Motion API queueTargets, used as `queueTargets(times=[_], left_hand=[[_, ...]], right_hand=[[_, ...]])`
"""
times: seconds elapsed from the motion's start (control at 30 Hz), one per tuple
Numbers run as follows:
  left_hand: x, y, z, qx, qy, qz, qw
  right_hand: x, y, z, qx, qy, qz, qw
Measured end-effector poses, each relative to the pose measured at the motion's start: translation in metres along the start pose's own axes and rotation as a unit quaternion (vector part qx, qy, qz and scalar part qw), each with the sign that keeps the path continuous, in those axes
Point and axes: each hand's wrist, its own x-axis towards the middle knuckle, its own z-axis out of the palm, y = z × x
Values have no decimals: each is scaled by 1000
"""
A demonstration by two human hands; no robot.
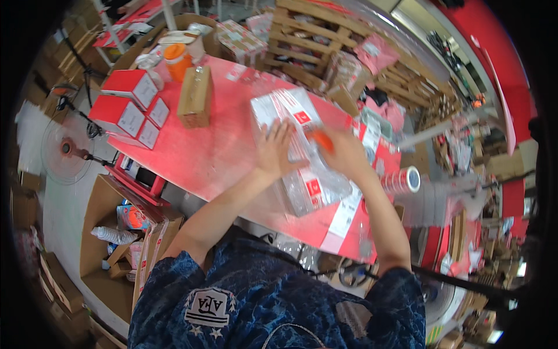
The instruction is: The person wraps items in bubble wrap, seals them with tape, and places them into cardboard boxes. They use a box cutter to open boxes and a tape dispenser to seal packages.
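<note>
A box-shaped parcel in clear plastic wrap point(285, 109), banded with red-and-white printed tape point(301, 117), lies at an angle on the red tabletop point(231, 161). Spread flat on its upper face is my left hand point(277, 148), fingers apart and holding nothing. My right hand point(342, 150) is at the parcel's right side, closed around an orange tool point(321, 141); motion blur hides what kind it is. Loose wrap bulges at the parcel's near right corner. Rolls of printed tape point(401, 179) stand beyond my right forearm.
A taped cardboard box point(195, 98), red-and-white boxes point(126, 115) and an orange jug point(176, 61) stand at the table's left. White labels point(346, 213) lie near the right edge. A large open carton point(100, 244) is below left, near a fan point(66, 147). Wooden pallets point(301, 41) stand behind.
</note>
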Motion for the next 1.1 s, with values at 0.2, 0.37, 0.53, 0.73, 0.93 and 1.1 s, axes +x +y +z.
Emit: queueTargets(times=[0.2, 0.37, 0.53, 0.73, 0.93, 1.1], left_hand=[[100, -19, -65, -146, -202, 40, 968], [158, -55, 11, 40, 69, 80, 994], [229, -91, 19, -169, -153, 32, 973], [354, -176, 43, -353, -224, 80, 905], [237, -202, 166, -742, -245, -203, 590], [181, -211, 148, -746, 215, -223, 589]], right_hand=[[-253, -60, 12, 37, -6, 275, 961], [-331, -67, 65, 32, 78, 251, 964], [-404, -101, 109, 85, 31, 295, 951], [-176, 11, 223, 133, 338, 176, 915], [-48, -30, -17, 93, 431, 126, 889], [136, 8, -36, 59, 63, 168, 982]])
